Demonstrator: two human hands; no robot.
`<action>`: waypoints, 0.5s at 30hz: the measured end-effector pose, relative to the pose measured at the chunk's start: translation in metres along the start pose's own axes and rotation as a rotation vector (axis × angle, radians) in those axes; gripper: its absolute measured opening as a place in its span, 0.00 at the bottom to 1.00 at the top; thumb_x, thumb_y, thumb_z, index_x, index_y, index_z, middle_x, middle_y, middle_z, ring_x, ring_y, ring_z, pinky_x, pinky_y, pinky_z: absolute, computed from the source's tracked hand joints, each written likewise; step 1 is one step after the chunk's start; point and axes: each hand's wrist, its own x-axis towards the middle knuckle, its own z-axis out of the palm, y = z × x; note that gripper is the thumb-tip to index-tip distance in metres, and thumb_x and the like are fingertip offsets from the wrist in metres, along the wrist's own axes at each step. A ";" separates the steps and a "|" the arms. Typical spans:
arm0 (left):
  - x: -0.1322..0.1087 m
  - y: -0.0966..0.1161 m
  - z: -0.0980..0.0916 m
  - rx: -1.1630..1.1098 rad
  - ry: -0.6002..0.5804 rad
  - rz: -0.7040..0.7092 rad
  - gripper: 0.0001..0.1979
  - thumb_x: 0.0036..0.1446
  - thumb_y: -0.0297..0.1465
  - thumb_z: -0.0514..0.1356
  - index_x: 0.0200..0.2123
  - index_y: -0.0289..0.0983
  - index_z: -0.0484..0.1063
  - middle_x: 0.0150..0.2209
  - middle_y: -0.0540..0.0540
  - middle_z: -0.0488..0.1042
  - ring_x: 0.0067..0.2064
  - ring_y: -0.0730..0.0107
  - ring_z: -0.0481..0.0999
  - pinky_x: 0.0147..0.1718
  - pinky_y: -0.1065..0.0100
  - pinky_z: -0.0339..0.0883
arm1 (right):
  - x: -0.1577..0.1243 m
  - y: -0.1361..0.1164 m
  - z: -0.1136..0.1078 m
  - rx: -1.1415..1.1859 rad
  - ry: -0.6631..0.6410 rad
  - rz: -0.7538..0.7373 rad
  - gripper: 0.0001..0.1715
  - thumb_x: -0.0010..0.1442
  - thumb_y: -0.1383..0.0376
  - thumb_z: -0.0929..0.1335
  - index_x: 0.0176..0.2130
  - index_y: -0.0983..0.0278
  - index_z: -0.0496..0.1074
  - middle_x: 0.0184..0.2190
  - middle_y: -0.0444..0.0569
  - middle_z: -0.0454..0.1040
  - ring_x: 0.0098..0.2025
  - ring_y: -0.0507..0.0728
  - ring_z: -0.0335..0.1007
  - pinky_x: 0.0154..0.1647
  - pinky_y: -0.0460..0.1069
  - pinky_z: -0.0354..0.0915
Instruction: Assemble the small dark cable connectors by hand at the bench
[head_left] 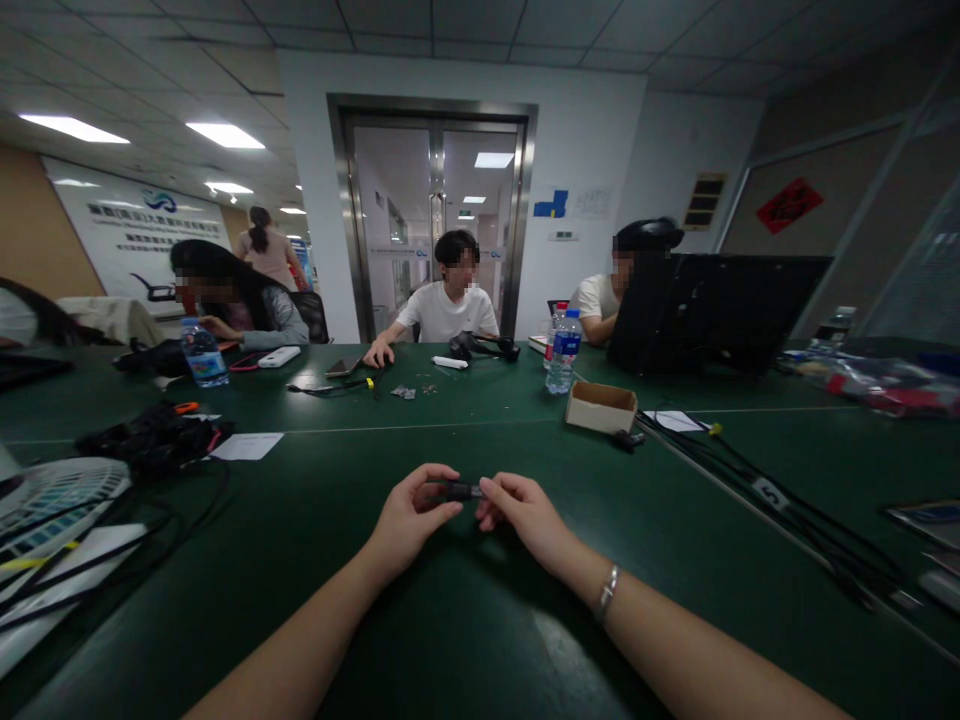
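Above the green table, my left hand (pixel 418 508) grips a small black cylindrical piece (pixel 457 491) between thumb and fingers. The piece lies roughly level and has a silvery end on the right. My right hand (pixel 517 505) pinches that silvery end with thumb and forefinger, its other fingers curled beneath. Both hands hold the same piece, fingertips a short gap apart. The exact kind of piece is too small to make out, and its ends are partly hidden by my fingers. A metal bracelet (pixel 608 592) circles my right wrist.
An open cardboard box (pixel 600 409) stands beyond my right hand, with water bottles (pixel 563 352) behind it. Black cables (pixel 750 480) run along the right. A fan (pixel 67 495) and a black tangled bundle (pixel 150 440) lie left. A co-worker (pixel 450 305) sits opposite.
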 end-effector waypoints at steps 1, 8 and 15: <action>0.000 0.000 0.000 -0.003 0.001 -0.002 0.17 0.46 0.28 0.65 0.41 0.38 0.68 0.42 0.45 0.74 0.47 0.62 0.74 0.50 0.59 0.65 | 0.000 0.000 0.000 -0.005 -0.001 -0.003 0.24 0.54 0.47 0.67 0.27 0.66 0.69 0.23 0.44 0.72 0.23 0.49 0.67 0.28 0.46 0.63; 0.000 0.003 0.001 -0.009 0.006 -0.015 0.17 0.45 0.27 0.65 0.40 0.38 0.68 0.42 0.45 0.74 0.47 0.61 0.74 0.51 0.59 0.65 | 0.000 -0.004 0.000 -0.053 -0.009 -0.009 0.27 0.54 0.45 0.66 0.25 0.67 0.71 0.21 0.46 0.72 0.23 0.50 0.67 0.29 0.47 0.63; 0.000 0.005 0.002 0.014 0.018 -0.021 0.17 0.46 0.28 0.64 0.41 0.37 0.67 0.42 0.45 0.73 0.46 0.62 0.74 0.49 0.60 0.66 | -0.001 -0.005 0.001 0.025 -0.028 0.005 0.25 0.53 0.46 0.66 0.29 0.67 0.69 0.23 0.45 0.72 0.23 0.49 0.68 0.27 0.46 0.63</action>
